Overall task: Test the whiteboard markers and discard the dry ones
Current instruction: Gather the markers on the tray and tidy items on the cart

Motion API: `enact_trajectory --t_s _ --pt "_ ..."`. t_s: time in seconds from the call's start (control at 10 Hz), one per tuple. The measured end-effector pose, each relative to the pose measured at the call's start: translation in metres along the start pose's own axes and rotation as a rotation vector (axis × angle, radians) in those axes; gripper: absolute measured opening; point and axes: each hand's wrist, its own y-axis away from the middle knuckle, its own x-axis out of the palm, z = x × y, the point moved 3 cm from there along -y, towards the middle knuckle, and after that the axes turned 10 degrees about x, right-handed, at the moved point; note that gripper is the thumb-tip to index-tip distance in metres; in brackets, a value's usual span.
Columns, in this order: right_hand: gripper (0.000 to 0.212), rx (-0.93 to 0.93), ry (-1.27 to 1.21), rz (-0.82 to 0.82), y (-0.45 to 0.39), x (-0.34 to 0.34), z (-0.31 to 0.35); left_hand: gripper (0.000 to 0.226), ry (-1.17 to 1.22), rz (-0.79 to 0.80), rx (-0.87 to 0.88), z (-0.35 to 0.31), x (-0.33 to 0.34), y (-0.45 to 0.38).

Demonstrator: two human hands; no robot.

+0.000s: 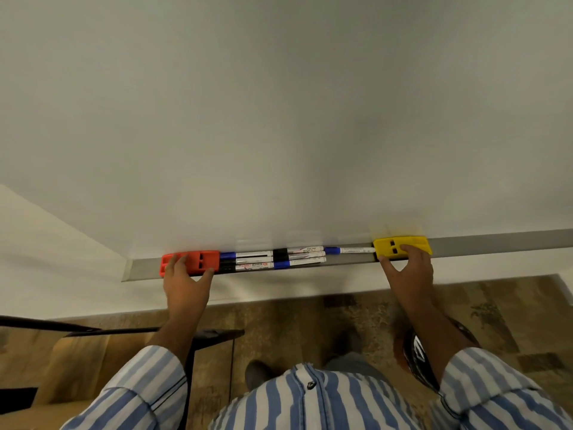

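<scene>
Nearest to me, at the bottom of the view, I see a blue-and-white striped shirt (310, 401) with both sleeves rolled above the forearms, and beneath it a patterned brown floor (356, 311) with two dark shoes. A dark helmet-like object (417, 352) sits on the floor under my right forearm (I cannot make out what it is), and a dark-framed piece of furniture (192, 336) stands to the left.

Both arms reach forward to a grey tray (496, 246) running along the bottom edge of a blank whiteboard (279, 119).

My left hand (184, 283) holds a red eraser (198, 260) at the tray's left end: the fingers lie curled over its top and the thumb presses its right lower edge, so the grip is closed around the eraser.

My right hand (409, 271) holds a yellow eraser (400, 247) farther right on the tray, fingers draped over its top and thumb at its left lower corner, again a grip closed around the block.

Between the two erasers lie the whiteboard markers (269, 259), side by side and end to end in the tray, white barrels with blue or black caps. They sit just beside the red eraser. One single blue-capped marker (347, 250) lies apart from that cluster, its end touching the yellow eraser.
</scene>
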Motion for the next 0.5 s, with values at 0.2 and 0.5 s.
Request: enact_trajectory --t_s 0.2,0.5 --pt "0.056 -0.079 -0.002 0.052 0.009 0.006 0.004 0.072 -0.023 0.014 0.053 -0.010 0.009 0.011" --pt "0.063 -0.152 0.031 0.189 0.011 -0.010 0.001 0.072 0.007 -0.023 0.163 -0.049 0.029 0.043"
